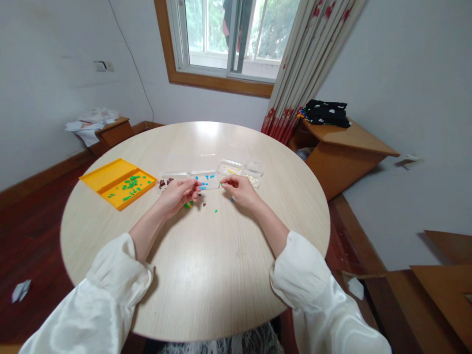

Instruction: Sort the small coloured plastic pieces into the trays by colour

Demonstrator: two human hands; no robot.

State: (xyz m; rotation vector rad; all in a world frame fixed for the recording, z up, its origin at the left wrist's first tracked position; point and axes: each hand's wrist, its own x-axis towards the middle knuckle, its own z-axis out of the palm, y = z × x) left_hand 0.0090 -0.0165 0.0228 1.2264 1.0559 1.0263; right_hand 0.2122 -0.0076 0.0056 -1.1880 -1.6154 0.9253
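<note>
My left hand (179, 195) is closed in a pinch above the table, in front of the clear boxes; whatever its fingertips hold is too small to make out. Facing it, my right hand (240, 191) pinches a small green piece (221, 185), probably a toy brick. Under my left hand lie several green and yellow pieces (188, 204), partly hidden by the fingers. A brown piece (204, 204) and a loose green piece (216, 211) rest on the wood between the hands. Close under my right hand is a small blue piece (232, 200).
Clear boxes behind my hands hold brown pieces (162, 183), blue pieces (207, 177) and yellow pieces (230, 170). An open yellow case (120, 205) with many green pieces lies left on the round table (206, 275). A wooden cabinet (339, 157) stands beyond the right edge.
</note>
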